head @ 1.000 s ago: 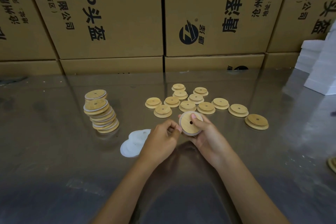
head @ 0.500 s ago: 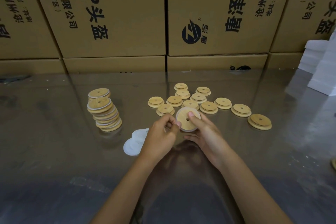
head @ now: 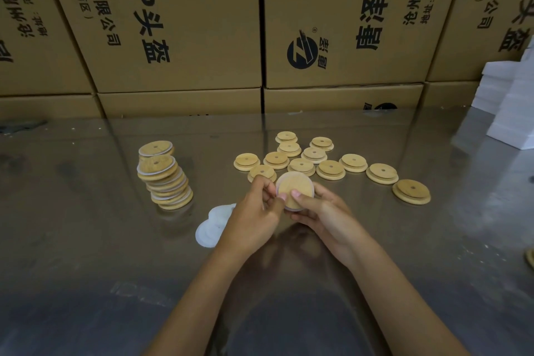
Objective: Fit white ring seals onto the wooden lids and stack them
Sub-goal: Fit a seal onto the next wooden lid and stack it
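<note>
Fingers of both hands pinch the wooden lid (head: 294, 192), its flat face tilted toward the camera.

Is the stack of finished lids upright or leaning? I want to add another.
Leaning. The stack of finished lids staggers sideways: its upper lids sit left of the bottom ones, and the topmost is offset from the lid beneath.

Shiny metal table (head: 86, 240), reflecting what stands behind. Along its far edge, stacked brown cardboard boxes (head: 179, 23) printed with black Chinese characters and a round logo (head: 302, 52). At right, piled white foam blocks (head: 511, 104) on the tabletop.
</note>
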The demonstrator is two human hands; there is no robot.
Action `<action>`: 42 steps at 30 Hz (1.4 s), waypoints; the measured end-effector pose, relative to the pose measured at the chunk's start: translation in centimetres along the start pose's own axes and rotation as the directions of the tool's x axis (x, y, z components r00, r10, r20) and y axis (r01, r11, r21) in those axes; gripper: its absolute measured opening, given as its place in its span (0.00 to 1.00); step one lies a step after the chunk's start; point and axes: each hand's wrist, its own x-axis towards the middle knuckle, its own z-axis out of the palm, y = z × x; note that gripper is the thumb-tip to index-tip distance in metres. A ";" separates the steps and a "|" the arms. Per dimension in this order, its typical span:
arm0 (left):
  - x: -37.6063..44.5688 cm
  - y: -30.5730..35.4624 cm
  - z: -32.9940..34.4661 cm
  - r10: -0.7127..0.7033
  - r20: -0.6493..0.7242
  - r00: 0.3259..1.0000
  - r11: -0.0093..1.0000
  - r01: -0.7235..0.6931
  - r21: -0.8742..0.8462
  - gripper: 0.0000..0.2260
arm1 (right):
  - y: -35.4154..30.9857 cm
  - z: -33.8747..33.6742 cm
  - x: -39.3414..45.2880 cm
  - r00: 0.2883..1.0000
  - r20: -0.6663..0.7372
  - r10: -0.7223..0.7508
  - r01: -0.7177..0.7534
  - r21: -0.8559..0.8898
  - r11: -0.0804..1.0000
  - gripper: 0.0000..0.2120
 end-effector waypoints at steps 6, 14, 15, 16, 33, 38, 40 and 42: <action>-0.2 -0.2 -0.1 0.044 0.038 0.998 0.991 -0.049 0.126 0.09 | 0.0 -0.1 0.1 1.000 -0.024 0.009 -0.008 0.037 0.999 0.15; 0.0 0.5 -0.9 0.061 0.045 0.997 0.998 -0.061 -0.009 0.09 | -0.3 -0.2 0.0 0.999 -0.026 0.046 -0.046 -0.032 0.998 0.14; 0.0 0.5 -1.0 0.054 0.056 0.997 0.998 -0.053 -0.025 0.09 | -0.3 -0.1 0.0 0.998 -0.036 0.047 -0.049 -0.065 0.997 0.13; 0.0 0.5 -1.1 0.052 0.066 0.996 0.998 -0.049 -0.037 0.09 | -0.3 0.1 0.0 0.998 -0.046 0.045 -0.050 -0.094 0.994 0.13; 0.5 0.4 -0.8 -0.035 -0.064 0.997 0.970 0.019 -0.242 0.13 | -0.8 0.6 -0.6 0.999 -0.015 0.029 -0.032 -0.215 0.976 0.07; 0.3 -0.1 -0.5 0.118 -0.077 0.990 0.993 -0.119 -0.005 0.28 | -0.9 0.6 -0.6 0.999 0.019 0.026 -0.022 -0.179 0.984 0.07; 0.4 -0.1 -0.8 0.120 -0.158 0.980 0.993 -0.115 0.040 0.27 | -0.8 0.8 -0.6 1.000 0.008 0.017 -0.015 -0.193 0.981 0.09; 0.6 0.1 -1.2 0.110 -0.256 0.960 0.993 -0.093 0.079 0.26 | -0.8 1.0 -0.6 1.000 -0.019 0.008 -0.011 -0.175 0.984 0.10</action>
